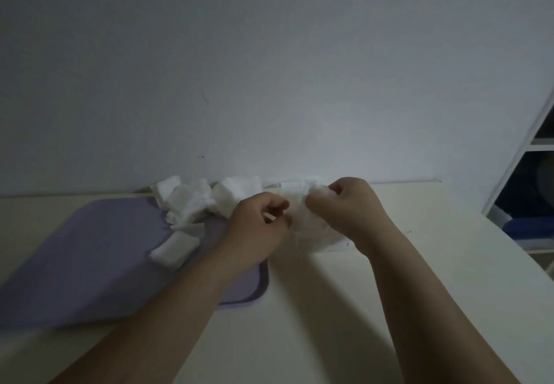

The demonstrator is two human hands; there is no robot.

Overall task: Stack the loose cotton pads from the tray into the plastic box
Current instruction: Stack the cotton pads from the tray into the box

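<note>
The purple tray (90, 248) lies on the tabletop (299, 308). Over its right edge the left hand (257, 227) is curled; I cannot tell whether it holds anything. Just right of the tray stands the clear box (314, 233), over which the right hand (344, 206) pinches a pad (313, 189). Loose pads (192, 200) heap at the tray's far side.

Hands, two: left hand (257, 227) and right hand (344, 203). Tray (90, 248), one. Box (314, 230), one, clear. Pads (192, 203): about five white clumps on the tray. The sheets within each clump are too blurred to count. One clump (175, 250) lies apart from the others. One more pad (313, 190) at the right hand's fingertips. Table (329, 308), one. Shelf unit (533, 173), one.
</note>
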